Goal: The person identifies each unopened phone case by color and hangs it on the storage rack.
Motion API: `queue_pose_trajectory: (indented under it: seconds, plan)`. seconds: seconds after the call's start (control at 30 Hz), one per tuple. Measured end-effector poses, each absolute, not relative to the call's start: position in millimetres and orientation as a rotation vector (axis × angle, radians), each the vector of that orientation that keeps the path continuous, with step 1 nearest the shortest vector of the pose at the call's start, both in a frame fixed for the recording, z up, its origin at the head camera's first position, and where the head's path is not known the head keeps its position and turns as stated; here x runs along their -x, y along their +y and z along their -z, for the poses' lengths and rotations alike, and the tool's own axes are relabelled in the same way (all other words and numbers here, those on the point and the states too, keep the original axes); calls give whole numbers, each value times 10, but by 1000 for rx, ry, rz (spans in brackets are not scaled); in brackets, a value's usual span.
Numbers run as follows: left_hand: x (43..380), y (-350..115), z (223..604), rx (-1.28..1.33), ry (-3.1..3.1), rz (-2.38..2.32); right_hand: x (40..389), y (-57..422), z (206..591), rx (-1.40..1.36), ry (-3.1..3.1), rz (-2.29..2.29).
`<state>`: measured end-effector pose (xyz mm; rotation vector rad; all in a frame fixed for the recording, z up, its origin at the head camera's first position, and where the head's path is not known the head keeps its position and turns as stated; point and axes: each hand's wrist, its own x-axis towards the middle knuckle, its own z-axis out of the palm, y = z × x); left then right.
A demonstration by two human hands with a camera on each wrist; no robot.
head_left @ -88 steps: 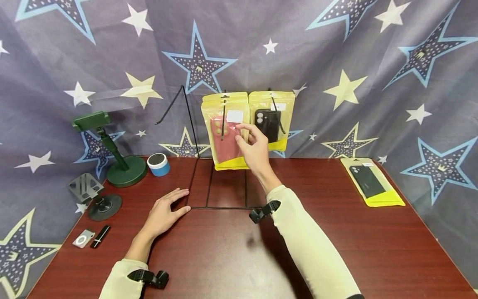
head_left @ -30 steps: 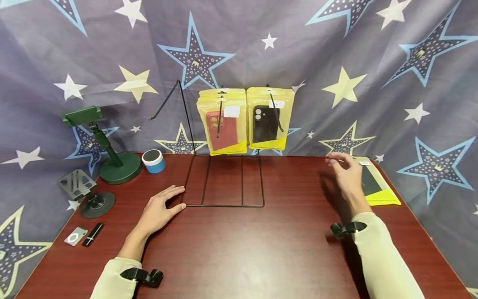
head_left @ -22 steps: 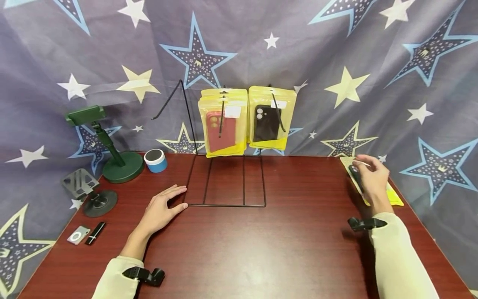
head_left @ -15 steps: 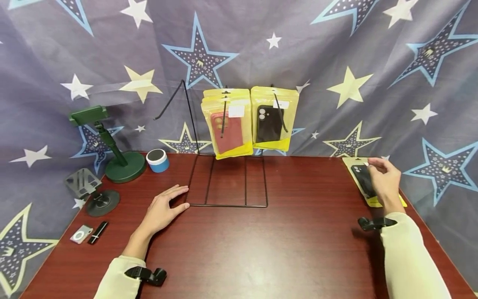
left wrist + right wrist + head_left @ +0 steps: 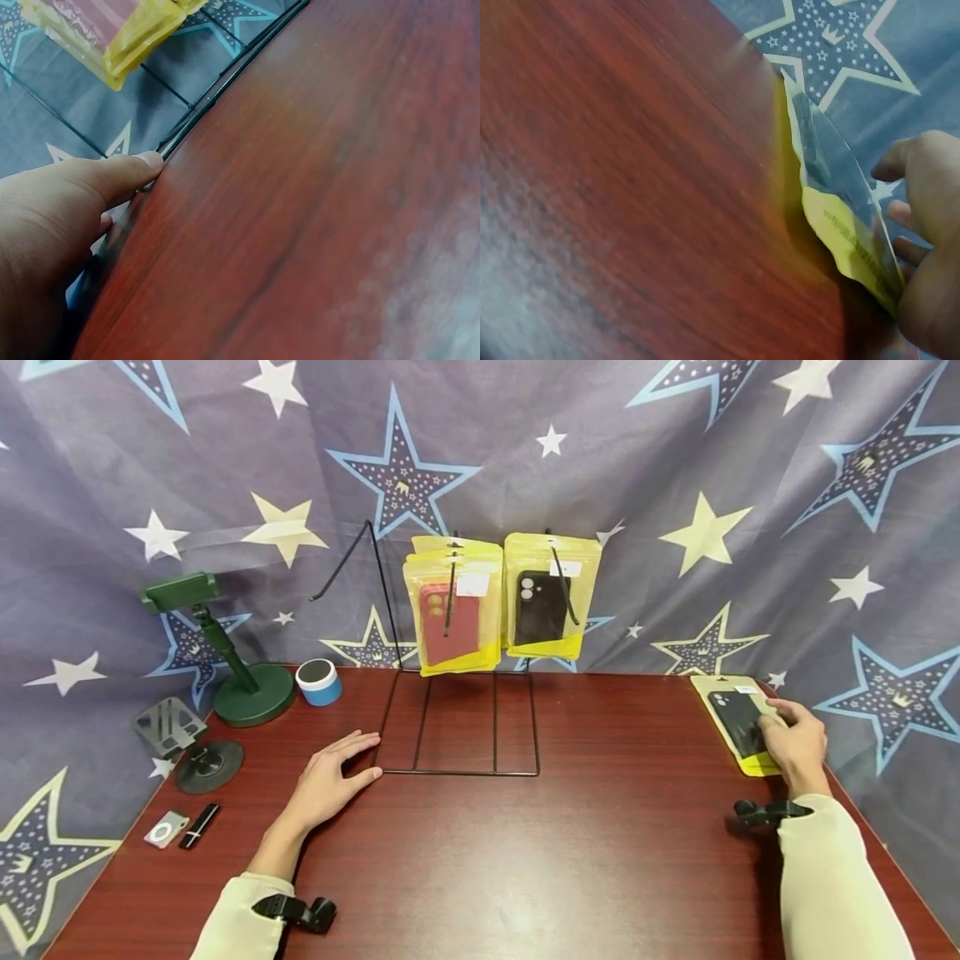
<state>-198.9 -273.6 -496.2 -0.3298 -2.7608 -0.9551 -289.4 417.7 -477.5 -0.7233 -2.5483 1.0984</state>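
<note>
In the head view my left hand (image 5: pixel 322 789) rests at the front left corner of the black wire rack (image 5: pixel 457 772), fingers fairly straight. The left wrist view shows its thumb (image 5: pixel 139 169) against the base wire. At the far right, my right hand (image 5: pixel 798 743) is at the right edge of a yellow pouch (image 5: pixel 723 710) with a black phone case in it, flat on the table. In the right wrist view the thumb is over the pouch (image 5: pixel 840 232) and loosely bent fingers are beside its edge. Pouches with a pink case (image 5: pixel 457 631) and a black case (image 5: pixel 542 610) hang from the rack.
A green phone stand (image 5: pixel 253 693), a blue and white round container (image 5: pixel 319 683) and a grey stand (image 5: pixel 210 767) are at the left. A small silver device (image 5: pixel 165 829) and a black stick (image 5: pixel 199 827) lie in front of them. A star-patterned cloth (image 5: pixel 600 443) hangs behind.
My right hand has left the hanging pink-case pouch and moved right to the pouch lying on the table, sliding to its right edge. My left hand stays at the rack's corner.
</note>
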Motion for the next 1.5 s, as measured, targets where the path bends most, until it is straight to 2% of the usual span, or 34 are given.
queue_pose_trajectory:
  seconds: [0.5,0.83,1.13,1.5]
  plan:
    - [1985,-2773,4947,313,-2755,948,2894,4182,4700,478,-2825,-986]
    - [1971,-2765,4982,321,-2752,935,2894,4068,4730,539,-2816,-930]
    - [1968,-2744,4967,321,-2753,949,2905,3972,4717,484,-2725,-909]
    - [1984,-2738,4965,322,-2765,961,2898,3996,4736,694,-2602,-1274]
